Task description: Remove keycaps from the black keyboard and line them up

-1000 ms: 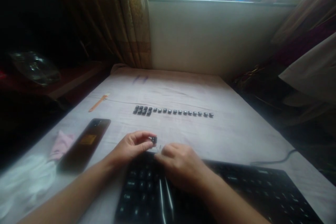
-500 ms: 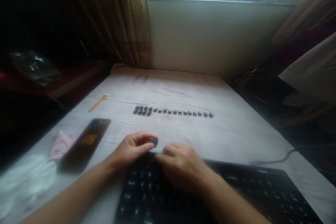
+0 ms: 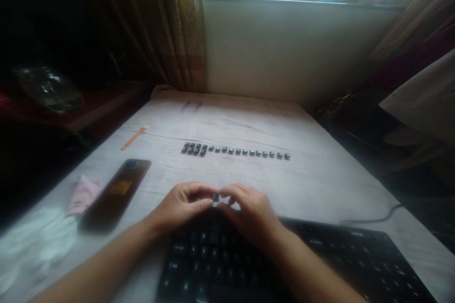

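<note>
A small black keycap (image 3: 215,197) is pinched between the thumb and forefinger of my left hand (image 3: 185,202), just above the back edge of the keyboard. From the other side, the thumb and forefinger of my right hand (image 3: 250,206) close on the same keycap at its right edge. Under both hands lies a black keyboard (image 3: 341,246) with white legends; part of its top rows is hidden by my right hand. Farther back, several loose keycaps (image 3: 238,151) form a line on the cloth, with a second short row at the left end.
To the left lie a dark phone (image 3: 117,191), a pink cloth (image 3: 83,194), a white crumpled cloth (image 3: 35,246) and an orange-handled tool (image 3: 134,138). A cable (image 3: 377,220) runs off at the right. Behind the pale covered surface (image 3: 241,123) are a wall and a curtain (image 3: 177,33).
My right hand has come up from the keyboard to the keycap, its thumb and forefinger now at it. My left hand with the keycap has shifted slightly right.
</note>
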{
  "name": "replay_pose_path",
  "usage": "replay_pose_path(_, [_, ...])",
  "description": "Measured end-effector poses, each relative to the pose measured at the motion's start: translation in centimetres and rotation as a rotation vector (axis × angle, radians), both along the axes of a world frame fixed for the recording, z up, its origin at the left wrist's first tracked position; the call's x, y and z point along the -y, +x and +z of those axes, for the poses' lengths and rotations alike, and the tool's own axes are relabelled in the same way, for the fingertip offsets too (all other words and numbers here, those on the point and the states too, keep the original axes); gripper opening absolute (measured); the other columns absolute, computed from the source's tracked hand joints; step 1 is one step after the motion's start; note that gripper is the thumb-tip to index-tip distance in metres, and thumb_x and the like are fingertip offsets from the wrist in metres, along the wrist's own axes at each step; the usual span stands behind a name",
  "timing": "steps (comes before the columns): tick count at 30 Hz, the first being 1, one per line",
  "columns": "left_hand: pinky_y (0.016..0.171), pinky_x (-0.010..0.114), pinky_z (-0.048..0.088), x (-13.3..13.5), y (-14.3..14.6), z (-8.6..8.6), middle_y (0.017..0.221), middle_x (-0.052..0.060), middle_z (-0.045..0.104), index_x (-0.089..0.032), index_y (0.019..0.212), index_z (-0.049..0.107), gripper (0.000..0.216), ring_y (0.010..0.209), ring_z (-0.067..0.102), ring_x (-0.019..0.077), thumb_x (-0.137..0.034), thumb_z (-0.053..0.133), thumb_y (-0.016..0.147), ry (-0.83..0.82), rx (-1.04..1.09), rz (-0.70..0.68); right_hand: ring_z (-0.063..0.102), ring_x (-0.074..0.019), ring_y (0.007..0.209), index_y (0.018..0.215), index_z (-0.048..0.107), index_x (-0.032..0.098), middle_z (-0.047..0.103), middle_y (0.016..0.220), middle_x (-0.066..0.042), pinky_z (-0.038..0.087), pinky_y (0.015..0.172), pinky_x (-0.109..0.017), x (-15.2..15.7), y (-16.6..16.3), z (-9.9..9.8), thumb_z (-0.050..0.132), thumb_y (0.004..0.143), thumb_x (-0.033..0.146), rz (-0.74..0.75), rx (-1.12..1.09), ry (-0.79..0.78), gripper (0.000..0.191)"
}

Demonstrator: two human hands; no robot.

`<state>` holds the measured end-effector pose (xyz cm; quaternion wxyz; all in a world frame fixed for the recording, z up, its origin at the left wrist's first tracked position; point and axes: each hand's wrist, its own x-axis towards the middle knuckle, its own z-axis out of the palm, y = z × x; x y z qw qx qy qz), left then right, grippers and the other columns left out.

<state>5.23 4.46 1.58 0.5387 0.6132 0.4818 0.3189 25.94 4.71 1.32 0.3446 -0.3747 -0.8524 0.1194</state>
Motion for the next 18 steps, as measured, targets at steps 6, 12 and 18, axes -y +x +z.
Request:
replay_pose_path(6, [0.092,0.036,0.049,-0.1,0.2,0.0,0.101,0.003,0.075,-0.024,0.099,0.075,0.021,0.098,0.067,0.0233,-0.027,0.069,0.079,0.042,-0.01,-0.02,0.063,-0.0152,0.062,0.089,0.064,0.018,0.07,0.076,-0.004,0.047,0.057,-0.025,0.1,-0.2,-0.1,0.061,0.084,0.021,-0.012,-0.008,0.017,0.007])
replay_pose_path(12, [0.083,0.035,0.051,-0.4,0.0,-0.5,0.093,0.004,0.074,-0.022,0.106,0.071,0.03,0.087,0.066,0.0222,-0.034,0.067,0.079,0.061,-0.032,0.108,0.062,-0.0134,0.059,0.081,0.064,0.019,0.068,0.073,-0.001,0.047,0.057,-0.024,-0.3,-0.1,0.9,0.064,0.076,0.018,-0.093,-0.123,-0.21,0.005])
replay_pose_path(18, [0.062,0.028,0.048,-1.3,-0.2,-1.4,0.068,0.002,0.063,-0.015,0.095,0.071,0.035,0.063,0.06,0.0168,-0.045,0.06,0.081,0.084,0.024,0.358,0.058,-0.0127,0.06,0.08,0.068,0.021,0.068,0.073,0.0,0.046,0.059,-0.025,-4.0,-0.1,4.0,0.066,0.074,0.021,-0.2,-0.084,-0.422,0.007])
